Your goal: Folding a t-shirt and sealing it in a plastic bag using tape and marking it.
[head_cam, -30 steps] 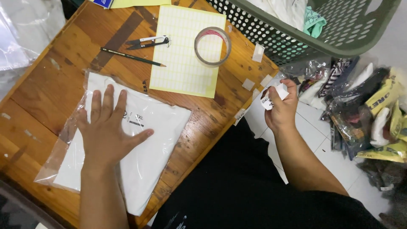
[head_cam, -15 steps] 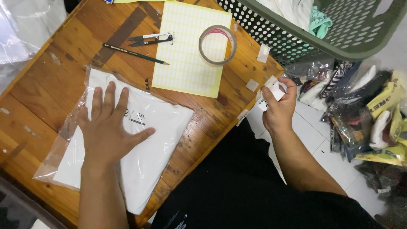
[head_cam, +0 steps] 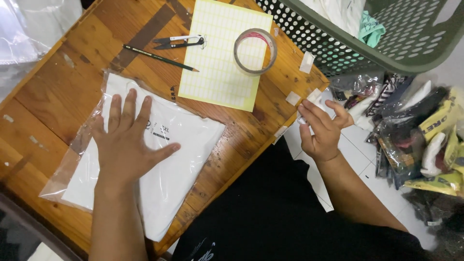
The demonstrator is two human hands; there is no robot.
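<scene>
Wooden table, worn, plank top. Lying on it: bagged white garment, flat; yellow label sheet; tape roll on the sheet; pencil; thread snips; tape strips near the right edge.

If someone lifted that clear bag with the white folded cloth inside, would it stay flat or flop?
The bagged garment would probably sag: it is soft folded fabric under the left hand. Its glossy plastic looks slippery on the wooden table. Likely light, since it lies thin.
</scene>
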